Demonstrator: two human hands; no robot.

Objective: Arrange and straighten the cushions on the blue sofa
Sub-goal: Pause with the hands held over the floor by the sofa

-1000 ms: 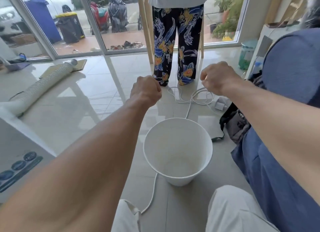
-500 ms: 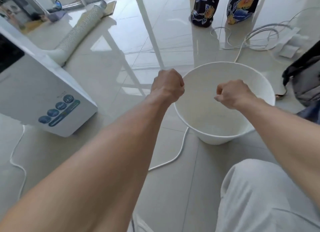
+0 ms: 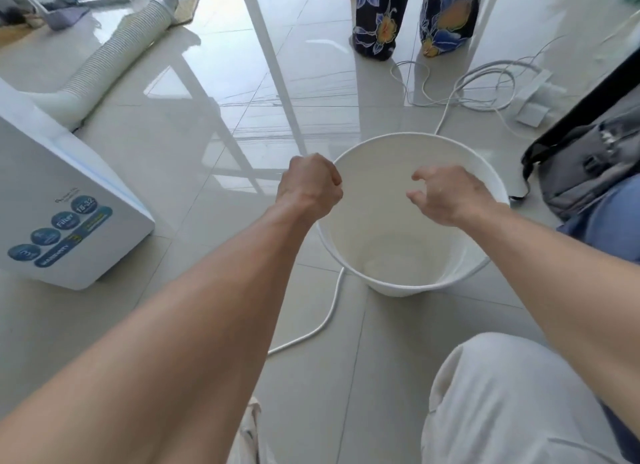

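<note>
Over the tiled floor (image 3: 166,158), just off the blue sofa (image 3: 613,228) whose upholstery showed only as a strip along the right edge of the head view, a person held both hands above a white bucket (image 3: 381,228). The left hand (image 3: 310,186) was curled into a fist at the bucket's left rim, with nothing visible inside it; whether it touched the rim could not be told. The right hand (image 3: 446,197) hung over the bucket's mouth, fingers apart and loosely bent, holding nothing. A grey bag (image 3: 581,165) leaned against the sofa's front. A white appliance (image 3: 62,193) stood toward the floor's left edge with its ribbed hose (image 3: 114,61) trailing away, and a white cable (image 3: 322,321) ran past the bucket. A second person in floral trousers (image 3: 381,16) stood toward the floor's far edge. No cushions were in sight and neither hand was on the sofa, so by appearances the arranging and straightening had not begun, and the whole job remained.
</note>
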